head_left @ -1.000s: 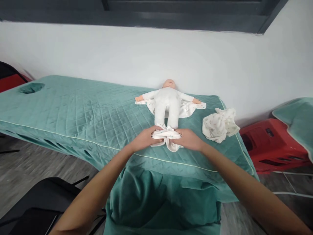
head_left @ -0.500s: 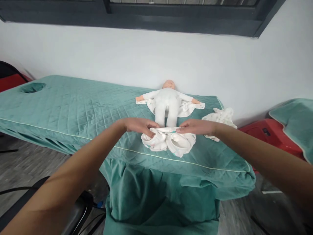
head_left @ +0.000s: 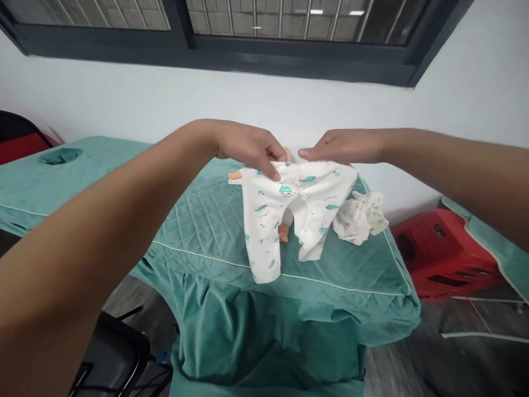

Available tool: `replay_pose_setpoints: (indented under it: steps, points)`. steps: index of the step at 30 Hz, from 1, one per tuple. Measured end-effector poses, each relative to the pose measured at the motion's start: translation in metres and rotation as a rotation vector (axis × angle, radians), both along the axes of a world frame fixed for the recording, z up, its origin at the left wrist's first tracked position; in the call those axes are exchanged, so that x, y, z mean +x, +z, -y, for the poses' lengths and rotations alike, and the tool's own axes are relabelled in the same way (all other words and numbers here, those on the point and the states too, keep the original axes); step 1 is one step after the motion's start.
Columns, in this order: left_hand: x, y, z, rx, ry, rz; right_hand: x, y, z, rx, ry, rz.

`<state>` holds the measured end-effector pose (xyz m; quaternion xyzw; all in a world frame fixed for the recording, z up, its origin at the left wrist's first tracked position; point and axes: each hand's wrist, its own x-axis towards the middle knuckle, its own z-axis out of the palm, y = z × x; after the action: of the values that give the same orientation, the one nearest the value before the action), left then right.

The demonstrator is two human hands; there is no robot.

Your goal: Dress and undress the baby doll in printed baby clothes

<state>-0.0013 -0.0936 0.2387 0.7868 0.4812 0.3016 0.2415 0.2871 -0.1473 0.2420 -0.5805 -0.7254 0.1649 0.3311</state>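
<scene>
Both my hands hold up a pair of white baby pants printed with small green pictures, by the waistband. My left hand pinches the left half of the waistband, thumb in front. On the right half, my right hand grips the band from above. The legs hang down, the left one lower and straighter, the right cuff crumpled. Behind the pants lies a baby doll, mostly hidden; one doll hand and one foot show.
A green quilted bed with a face hole stands against the white wall. Crumpled baby clothing lies near its right end. A red plastic chair is at the right, a black chair at lower left. The barred window is above.
The pants have been lifted from the bed by the doll's feet and opened out, with the legs now hanging. Both hands have risen toward the wall and still hold the waistband.
</scene>
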Motion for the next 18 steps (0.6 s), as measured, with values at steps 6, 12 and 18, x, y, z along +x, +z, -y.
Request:
replay_pose_setpoints:
  steps: [6, 12, 18]
  points:
    - [0.017, 0.009, 0.019, -0.07, -0.198, -0.083, 0.007, 0.01, -0.012, 0.068, 0.068, 0.018]
    - [0.011, 0.014, 0.043, -0.076, -0.2, -0.121, 0.01, 0.043, 0.019, -0.094, 0.014, 0.038]
    - [-0.037, -0.001, 0.05, 0.018, -0.048, -0.036, 0.032, 0.011, 0.039, -0.069, -0.035, 0.128]
